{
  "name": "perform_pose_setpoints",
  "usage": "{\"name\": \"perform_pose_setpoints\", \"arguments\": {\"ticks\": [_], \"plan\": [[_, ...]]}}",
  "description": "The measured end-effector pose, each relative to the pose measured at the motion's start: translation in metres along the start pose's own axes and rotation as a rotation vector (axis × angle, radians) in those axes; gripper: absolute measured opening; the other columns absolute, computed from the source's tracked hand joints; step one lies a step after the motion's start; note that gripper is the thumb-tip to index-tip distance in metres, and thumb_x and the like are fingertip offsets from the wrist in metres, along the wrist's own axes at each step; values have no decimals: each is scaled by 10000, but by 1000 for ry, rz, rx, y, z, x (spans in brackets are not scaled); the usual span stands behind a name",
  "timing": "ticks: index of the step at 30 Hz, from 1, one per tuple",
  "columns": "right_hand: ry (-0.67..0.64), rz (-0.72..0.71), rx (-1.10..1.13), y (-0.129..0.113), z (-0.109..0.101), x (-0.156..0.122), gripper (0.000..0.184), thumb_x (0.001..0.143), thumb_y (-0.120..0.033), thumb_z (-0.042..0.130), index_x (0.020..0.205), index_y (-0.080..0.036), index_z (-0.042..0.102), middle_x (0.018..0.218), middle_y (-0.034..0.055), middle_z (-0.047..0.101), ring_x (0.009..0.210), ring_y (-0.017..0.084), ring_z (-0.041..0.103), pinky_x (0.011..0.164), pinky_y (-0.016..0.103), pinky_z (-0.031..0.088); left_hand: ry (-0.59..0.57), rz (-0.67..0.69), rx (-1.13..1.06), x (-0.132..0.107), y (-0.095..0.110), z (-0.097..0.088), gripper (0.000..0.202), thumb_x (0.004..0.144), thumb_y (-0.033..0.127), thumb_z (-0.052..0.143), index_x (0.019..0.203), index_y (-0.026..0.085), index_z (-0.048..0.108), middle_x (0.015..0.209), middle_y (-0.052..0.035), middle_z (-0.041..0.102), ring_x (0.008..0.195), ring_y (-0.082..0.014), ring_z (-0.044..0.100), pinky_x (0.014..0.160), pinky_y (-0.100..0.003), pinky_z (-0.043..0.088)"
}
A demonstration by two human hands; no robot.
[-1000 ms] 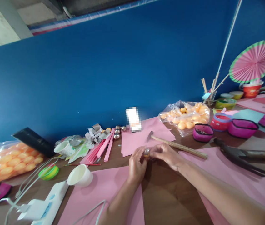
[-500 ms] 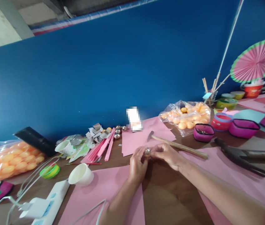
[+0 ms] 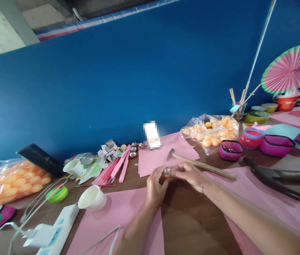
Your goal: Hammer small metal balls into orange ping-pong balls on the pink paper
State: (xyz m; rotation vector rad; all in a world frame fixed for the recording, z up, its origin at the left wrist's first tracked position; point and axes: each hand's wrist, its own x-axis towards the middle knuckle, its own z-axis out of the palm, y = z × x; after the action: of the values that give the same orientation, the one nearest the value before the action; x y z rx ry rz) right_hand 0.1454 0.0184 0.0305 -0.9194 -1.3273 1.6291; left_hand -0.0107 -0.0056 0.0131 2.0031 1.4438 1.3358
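My left hand [image 3: 155,187] and my right hand [image 3: 189,175] meet over the brown table [image 3: 189,223], fingers pinched round a small silvery ball [image 3: 167,172] held between them. Just behind my hands lies a small hammer with a wooden handle [image 3: 204,165] on pink paper [image 3: 155,157]. More silvery balls [image 3: 133,150] sit farther back near pink paper strips [image 3: 114,169].
Bags of orange balls lie at the left [image 3: 6,182] and back right [image 3: 212,132]. White cups [image 3: 92,199], a power strip [image 3: 53,230] with cables, magenta pouches [image 3: 276,145], a large dark tool [image 3: 269,175] and a pink paper fan [image 3: 289,69] surround the hands. A blue wall stands behind.
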Motion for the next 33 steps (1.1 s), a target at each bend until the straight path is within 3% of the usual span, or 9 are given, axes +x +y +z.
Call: {"name": "perform_pose_setpoints", "arguments": {"ticks": [13,33], "plan": [[-39,11,-20,1,-3,2,257,606,-356,695,678,-118,632,685,35,648,666,142,569,673,281,428,-27,32,42,-1,-2,0,450,665,55,516,1084,215,556,1063,-35,603,988,-179,538,878,-338,428],[62,7,49,-2,4,-1,250,541,-300,739,648,-120,603,616,3,614,604,120,554,624,266,420,-27,65,91,-4,-4,2,438,700,75,498,1112,215,543,1108,-41,593,1041,-194,525,918,-357,411]]}}
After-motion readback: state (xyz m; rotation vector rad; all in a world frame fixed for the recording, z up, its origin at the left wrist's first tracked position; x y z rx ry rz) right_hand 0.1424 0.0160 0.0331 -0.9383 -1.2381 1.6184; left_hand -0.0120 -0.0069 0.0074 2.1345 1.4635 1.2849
